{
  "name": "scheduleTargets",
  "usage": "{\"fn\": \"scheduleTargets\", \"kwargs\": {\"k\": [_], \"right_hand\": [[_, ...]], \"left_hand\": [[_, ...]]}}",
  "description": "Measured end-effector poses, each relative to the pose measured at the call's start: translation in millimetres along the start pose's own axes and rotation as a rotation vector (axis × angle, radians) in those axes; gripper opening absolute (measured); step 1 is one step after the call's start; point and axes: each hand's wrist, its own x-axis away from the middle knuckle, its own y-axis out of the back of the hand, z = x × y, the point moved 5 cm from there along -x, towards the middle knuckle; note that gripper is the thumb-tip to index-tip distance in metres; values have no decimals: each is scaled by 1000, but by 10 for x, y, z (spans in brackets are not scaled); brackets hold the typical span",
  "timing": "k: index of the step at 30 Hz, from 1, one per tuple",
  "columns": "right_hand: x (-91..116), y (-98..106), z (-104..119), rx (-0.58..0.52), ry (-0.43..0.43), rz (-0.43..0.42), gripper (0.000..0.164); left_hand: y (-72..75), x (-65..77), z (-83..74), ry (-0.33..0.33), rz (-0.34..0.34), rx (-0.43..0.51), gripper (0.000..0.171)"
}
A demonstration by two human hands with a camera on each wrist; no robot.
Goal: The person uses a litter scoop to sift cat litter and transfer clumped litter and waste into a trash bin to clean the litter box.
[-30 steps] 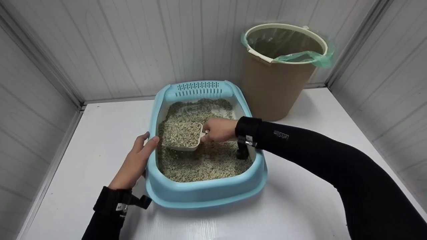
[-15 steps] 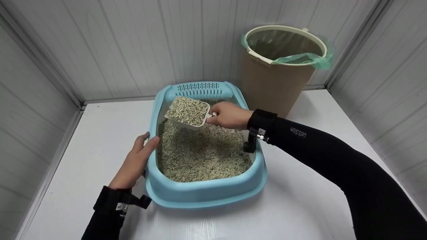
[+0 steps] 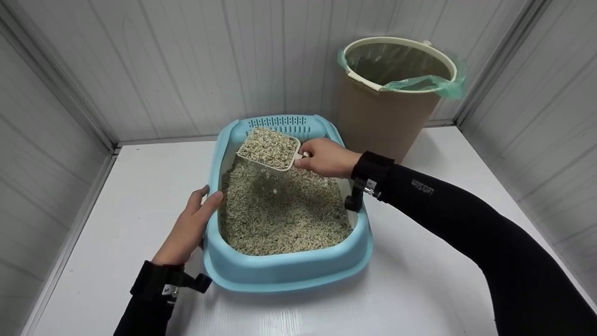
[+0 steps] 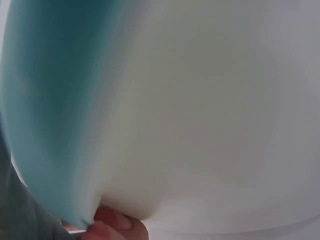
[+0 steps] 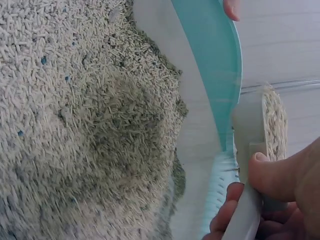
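My right hand (image 3: 329, 158) grips the handle of a pale litter scoop (image 3: 279, 171), thumb along its top in the right wrist view. Pellet litter is heaped in the scoop, which is raised over the back half of a light blue litter box (image 3: 289, 268). Beneath it, bits of litter drop toward the bed of pellets (image 3: 280, 228) inside the box. My left hand (image 3: 186, 228) holds the box's left rim, thumb on top. In the left wrist view, fingertips (image 4: 117, 225) curl under the blue rim (image 4: 55, 110); the rest of that hand is mostly hidden.
A tall brown bin (image 3: 378, 121) lined with a green bag (image 3: 419, 83) stands right behind the box. Panelled white walls close in the back and both sides of the white table (image 3: 121, 205).
The scoop, low over the litter at the left a second ago, has risen and moved toward the back and slightly right, still heaped. The left hand stays on the rim.
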Motion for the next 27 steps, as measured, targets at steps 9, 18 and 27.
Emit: {"fn": "scheduleTargets", "kwargs": {"k": [9, 18, 27], "right_hand": [[21, 31, 51, 39, 27, -22, 40], [42, 48, 55, 43, 24, -33, 39], [38, 22, 98, 42, -1, -47, 35]], "left_hand": [[-19, -9, -34, 5, -2, 1, 101], [-47, -53, -54, -8, 6, -4, 101], [-8, -32, -13, 16, -11, -13, 102]]}}
